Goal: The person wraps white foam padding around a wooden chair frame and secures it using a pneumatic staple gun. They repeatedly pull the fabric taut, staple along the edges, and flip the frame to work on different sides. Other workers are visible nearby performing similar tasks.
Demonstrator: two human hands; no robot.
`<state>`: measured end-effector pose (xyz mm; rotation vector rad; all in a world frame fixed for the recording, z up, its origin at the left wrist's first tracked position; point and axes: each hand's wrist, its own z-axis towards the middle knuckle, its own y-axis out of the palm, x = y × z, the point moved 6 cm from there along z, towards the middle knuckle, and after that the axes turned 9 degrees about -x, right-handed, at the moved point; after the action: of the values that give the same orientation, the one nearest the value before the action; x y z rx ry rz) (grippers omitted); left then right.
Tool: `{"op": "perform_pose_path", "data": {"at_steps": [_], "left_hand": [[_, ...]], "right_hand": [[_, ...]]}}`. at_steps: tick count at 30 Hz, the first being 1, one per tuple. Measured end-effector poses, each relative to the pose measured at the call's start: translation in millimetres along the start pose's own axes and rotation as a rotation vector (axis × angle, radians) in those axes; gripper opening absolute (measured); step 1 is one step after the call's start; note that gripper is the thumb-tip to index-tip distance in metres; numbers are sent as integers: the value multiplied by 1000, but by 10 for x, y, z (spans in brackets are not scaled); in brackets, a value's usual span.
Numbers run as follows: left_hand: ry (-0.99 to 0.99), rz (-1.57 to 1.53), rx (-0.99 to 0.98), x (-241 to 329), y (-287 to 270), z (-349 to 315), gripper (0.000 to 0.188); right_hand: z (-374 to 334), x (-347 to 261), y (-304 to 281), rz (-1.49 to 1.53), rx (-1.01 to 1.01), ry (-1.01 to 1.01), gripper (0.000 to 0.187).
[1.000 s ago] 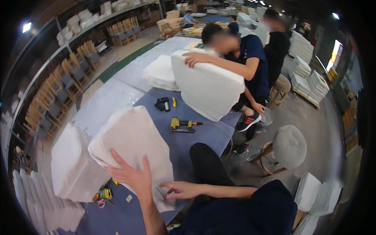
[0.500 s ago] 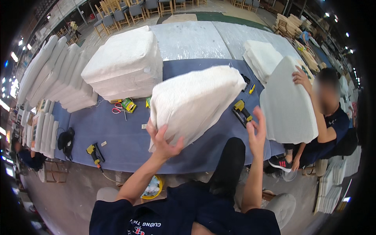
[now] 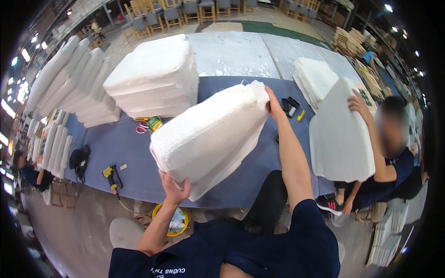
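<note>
A white fabric-covered cushion is tilted up on its edge above the blue-covered table, held between my two hands. My left hand grips its near left corner, thumb apart from the fingers. Stretched forward, my right hand grasps the far right end, where the fabric edge looks loose. Most of the fingers of my right hand are hidden behind the cushion. Left of my left hand lies a yellow and black staple gun with a hose attached.
White cushions stand in a tall stack, with more piled at left. Red-handled scissors lie by a green and yellow box. At right a co-worker holds another cushion. A yellow bucket stands below the table edge.
My right hand has gone from open in the air to a hold on the cushion's far end. The cushion has shifted left and nearer. My right forearm now covers most of the right-hand staple gun.
</note>
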<state>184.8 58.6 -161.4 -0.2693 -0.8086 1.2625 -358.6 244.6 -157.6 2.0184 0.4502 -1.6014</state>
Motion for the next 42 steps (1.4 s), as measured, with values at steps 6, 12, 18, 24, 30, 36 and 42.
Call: {"op": "perform_pose_path", "data": {"at_steps": [6, 12, 18, 24, 30, 36, 42], "left_hand": [[-512, -404, 152, 319, -143, -827, 104], [-1040, -1140, 326, -491, 659, -1028, 85], [-548, -900, 88, -1309, 507, 1863, 75], [-519, -1214, -268, 318, 1160, 2493, 84], [-705, -1498, -528, 468, 1835, 994, 81], [-665, -1650, -658, 1073, 925, 1348, 100], [-357, -1360, -789, 794, 717, 1360, 124]], "right_hand": [[-366, 223, -273, 46, -87, -109, 71], [-2329, 599, -1467, 383, 314, -292, 76], [-3925, -341, -719, 104, 210, -646, 112], [-3979, -628, 1495, -454, -83, -332, 87], [-3123, 645, 1676, -39, -211, -371, 89], [-3631, 127, 1746, -176, -169, -477, 85], [-3655, -5, 1690, -167, 18, -439, 25]]}}
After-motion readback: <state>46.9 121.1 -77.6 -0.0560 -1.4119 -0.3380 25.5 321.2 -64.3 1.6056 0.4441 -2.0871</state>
